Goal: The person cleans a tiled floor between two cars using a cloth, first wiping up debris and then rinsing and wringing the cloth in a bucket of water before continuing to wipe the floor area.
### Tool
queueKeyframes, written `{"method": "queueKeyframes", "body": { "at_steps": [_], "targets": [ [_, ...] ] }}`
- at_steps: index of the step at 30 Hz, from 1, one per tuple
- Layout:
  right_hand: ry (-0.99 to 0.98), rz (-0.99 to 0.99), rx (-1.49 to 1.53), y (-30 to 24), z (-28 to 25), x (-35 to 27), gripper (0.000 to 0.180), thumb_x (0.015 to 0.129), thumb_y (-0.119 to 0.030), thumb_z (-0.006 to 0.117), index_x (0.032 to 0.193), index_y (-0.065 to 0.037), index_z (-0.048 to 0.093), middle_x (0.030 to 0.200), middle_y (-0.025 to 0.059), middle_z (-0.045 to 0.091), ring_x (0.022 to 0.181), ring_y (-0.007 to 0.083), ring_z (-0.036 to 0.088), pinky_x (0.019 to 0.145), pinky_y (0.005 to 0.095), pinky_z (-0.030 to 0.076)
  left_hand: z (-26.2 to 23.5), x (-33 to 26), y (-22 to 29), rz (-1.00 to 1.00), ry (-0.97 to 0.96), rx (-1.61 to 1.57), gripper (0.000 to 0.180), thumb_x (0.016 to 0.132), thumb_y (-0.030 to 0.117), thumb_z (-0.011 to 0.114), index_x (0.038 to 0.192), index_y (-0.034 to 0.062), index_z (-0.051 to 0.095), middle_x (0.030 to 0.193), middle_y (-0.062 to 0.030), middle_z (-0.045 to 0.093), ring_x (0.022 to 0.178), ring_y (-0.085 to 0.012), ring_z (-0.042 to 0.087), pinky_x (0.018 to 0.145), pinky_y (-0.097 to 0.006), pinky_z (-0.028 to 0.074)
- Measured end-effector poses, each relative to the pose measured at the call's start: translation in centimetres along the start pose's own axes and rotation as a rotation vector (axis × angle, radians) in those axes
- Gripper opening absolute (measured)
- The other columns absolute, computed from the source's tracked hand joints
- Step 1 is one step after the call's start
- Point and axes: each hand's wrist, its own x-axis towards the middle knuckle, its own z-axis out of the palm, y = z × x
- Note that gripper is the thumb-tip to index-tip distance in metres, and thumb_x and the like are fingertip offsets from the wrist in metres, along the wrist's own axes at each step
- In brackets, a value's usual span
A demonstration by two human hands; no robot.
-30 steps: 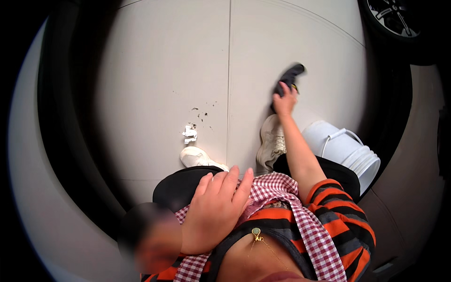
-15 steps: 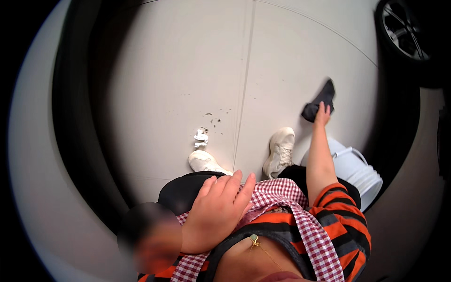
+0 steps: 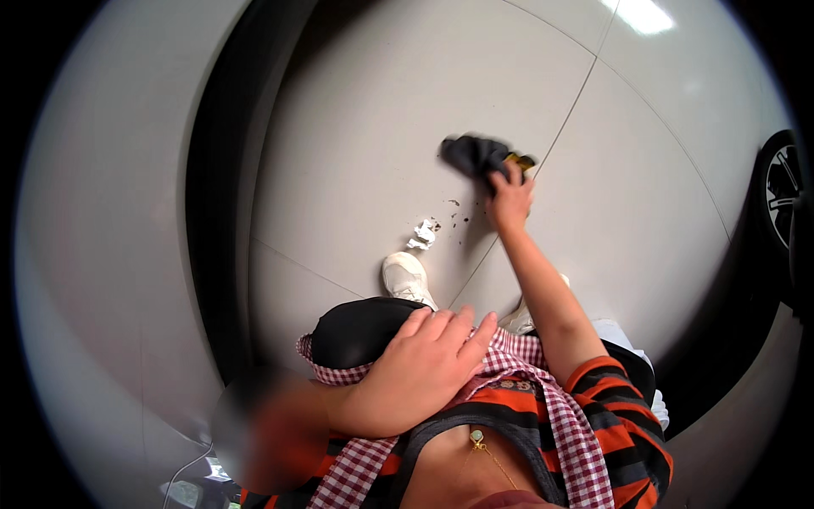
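Clearly, the right hand [image 3: 511, 202] is closed around a dark grey cloth [image 3: 471, 155], which bunches out ahead and to the left of the fingers, blurred, with a yellow patch beside the fingertips. Whether the cloth presses on the floor [image 3: 365, 153] cannot be told. Just left of that hand, dark crumbs [image 3: 454, 204] are scattered over the pale floor, and a little farther left and nearer the body lies a crumpled white paper [image 3: 422, 235]. The left hand [image 3: 437, 360] lies back down across the checked apron [image 3: 585, 441], its fingers stretched out and slightly spread, with nothing visible in its grasp; its palm is hidden. Ahead of it and slightly left stands a white shoe [image 3: 404, 276], near the paper. Well off to the right hand's right is a wheel [image 3: 782, 187].
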Motion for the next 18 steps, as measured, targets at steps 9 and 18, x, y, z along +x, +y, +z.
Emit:
{"method": "queueKeyframes", "body": {
  "at_steps": [9, 18],
  "targets": [
    [0.087, 0.103, 1.129, 10.3, -10.2, 11.7, 0.034, 0.079, -0.008, 0.057, 0.113, -0.007, 0.062, 0.110, 0.0091, 0.061, 0.109, 0.0185, 0.053, 0.094, 0.0278, 0.039, -2.2, -0.5, 1.5, -0.086, -0.025, -0.012, 0.049, 0.082, 0.027, 0.060, 0.123, 0.0029, 0.048, 0.114, -0.0125, 0.052, 0.097, -0.0241, 0.051, 0.088, -0.036, 0.040],
    [0.239, 0.618, 0.145, 9.8, -10.9, 25.9, 0.077, 0.067, -0.059, 0.065, 0.135, -0.037, 0.038, 0.149, 0.0052, 0.015, 0.125, 0.0461, 0.023, 0.093, 0.0609, 0.035, 1.2, -2.3, 5.4, -0.256, 0.067, 0.181, 0.049, 0.080, 0.027, 0.064, 0.121, 0.0034, 0.052, 0.110, -0.0120, 0.055, 0.091, -0.0249, 0.055, 0.080, -0.035, 0.045]
  ]
}}
